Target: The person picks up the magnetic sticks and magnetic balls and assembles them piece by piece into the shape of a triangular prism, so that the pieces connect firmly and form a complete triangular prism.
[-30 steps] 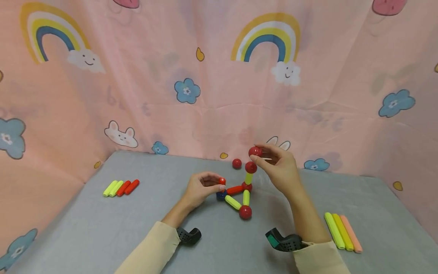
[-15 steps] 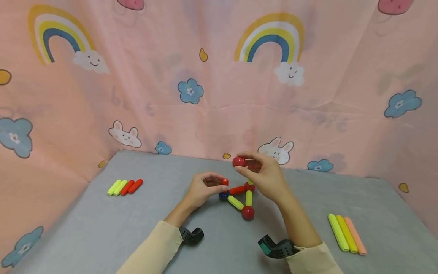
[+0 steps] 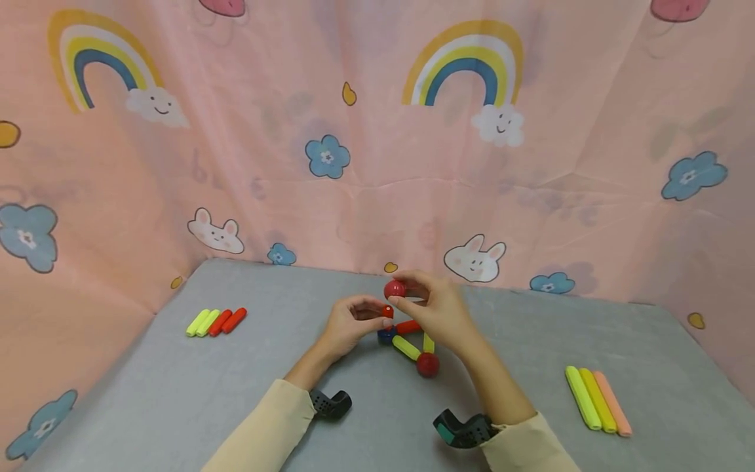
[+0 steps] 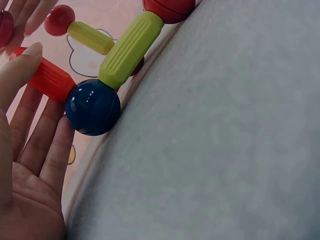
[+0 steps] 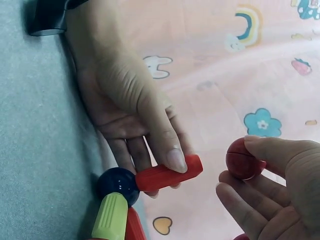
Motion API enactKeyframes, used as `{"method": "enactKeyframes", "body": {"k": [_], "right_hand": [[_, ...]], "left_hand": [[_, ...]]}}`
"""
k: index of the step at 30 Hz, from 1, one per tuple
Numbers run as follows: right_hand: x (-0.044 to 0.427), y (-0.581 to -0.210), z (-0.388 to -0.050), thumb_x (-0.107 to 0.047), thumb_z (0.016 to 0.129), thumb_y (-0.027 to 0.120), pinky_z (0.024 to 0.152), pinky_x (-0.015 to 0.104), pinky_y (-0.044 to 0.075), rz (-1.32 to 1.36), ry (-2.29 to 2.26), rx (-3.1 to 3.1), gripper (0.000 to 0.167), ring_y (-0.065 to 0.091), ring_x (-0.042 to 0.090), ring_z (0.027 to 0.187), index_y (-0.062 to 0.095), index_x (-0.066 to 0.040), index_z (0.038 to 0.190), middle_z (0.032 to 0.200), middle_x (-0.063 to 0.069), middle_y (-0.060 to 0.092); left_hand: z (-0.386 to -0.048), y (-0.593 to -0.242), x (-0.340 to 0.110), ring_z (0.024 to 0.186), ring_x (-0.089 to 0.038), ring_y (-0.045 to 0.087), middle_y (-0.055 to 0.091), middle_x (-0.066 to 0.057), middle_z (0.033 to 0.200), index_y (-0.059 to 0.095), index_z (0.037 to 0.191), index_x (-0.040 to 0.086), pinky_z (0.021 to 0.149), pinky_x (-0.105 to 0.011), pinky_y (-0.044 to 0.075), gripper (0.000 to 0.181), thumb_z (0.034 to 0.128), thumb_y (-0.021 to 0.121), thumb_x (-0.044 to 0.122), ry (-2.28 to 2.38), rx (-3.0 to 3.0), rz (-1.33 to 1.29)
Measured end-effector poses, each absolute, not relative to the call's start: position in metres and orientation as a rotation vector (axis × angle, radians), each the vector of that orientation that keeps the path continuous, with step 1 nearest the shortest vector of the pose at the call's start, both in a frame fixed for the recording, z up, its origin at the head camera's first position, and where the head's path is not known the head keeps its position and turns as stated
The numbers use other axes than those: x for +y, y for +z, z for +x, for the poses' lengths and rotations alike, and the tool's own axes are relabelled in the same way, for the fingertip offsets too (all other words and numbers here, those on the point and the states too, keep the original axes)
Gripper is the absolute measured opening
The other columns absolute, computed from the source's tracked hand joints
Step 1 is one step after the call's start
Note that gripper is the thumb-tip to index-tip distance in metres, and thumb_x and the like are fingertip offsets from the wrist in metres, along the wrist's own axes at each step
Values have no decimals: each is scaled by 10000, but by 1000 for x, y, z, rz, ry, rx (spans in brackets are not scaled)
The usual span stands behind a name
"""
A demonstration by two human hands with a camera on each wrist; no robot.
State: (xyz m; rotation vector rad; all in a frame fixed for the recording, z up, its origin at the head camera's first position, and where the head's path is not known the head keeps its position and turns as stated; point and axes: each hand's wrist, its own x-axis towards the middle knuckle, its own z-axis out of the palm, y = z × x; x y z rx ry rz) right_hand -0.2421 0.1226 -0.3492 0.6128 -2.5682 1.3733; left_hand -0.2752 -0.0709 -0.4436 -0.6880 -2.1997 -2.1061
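Note:
My left hand [image 3: 349, 326] pinches a short red magnetic rod [image 5: 167, 173] between thumb and fingers. That rod stands upright on a dark blue ball [image 4: 93, 107], one corner of a triangle of rods and balls on the table. My right hand [image 3: 439, 311] holds a red ball [image 3: 394, 289] by its fingertips, just above the red rod's top; the right wrist view shows a gap between them. A yellow-green rod [image 3: 407, 348] joins the blue ball to the front red ball [image 3: 427, 364]. Behind, a yellow-green rod [image 4: 91, 37] bears another red ball [image 4: 60, 20], hidden in the head view.
Two yellow-green and two red short rods [image 3: 219, 322] lie at the left of the grey table [image 3: 295, 288]. Three longer rods [image 3: 598, 401], green, yellow and peach, lie at the right. A pink patterned cloth [image 3: 377, 216] hangs behind the table.
My right hand has carried the red ball left and down, from near the standing yellow-green rod to over the red rod. My left hand has kept its hold on the rod.

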Motion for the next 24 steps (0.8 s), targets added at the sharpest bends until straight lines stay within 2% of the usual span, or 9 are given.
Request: {"method": "enactKeyframes", "body": {"k": [9, 24], "right_hand": [[122, -353, -240, -187, 907, 765, 818, 391, 628, 613, 1400, -2637, 411, 735, 320, 1084, 670, -150, 1305, 1230, 95, 722], [119, -356, -240, -191, 912, 759, 788, 373, 632, 637, 1428, -2679, 394, 730, 331, 1098, 672, -105, 1287, 1234, 88, 722]], "left_hand": [[-275, -446, -71, 883, -65, 733, 766, -126, 1030, 702, 1092, -62, 824, -233, 595, 257, 855, 772, 12, -2126, -2207, -666], [-275, -445, -71, 880, -71, 729, 754, -141, 1026, 709, 1091, -62, 838, -243, 597, 246, 857, 761, -7, -2128, -2211, -653]]}}
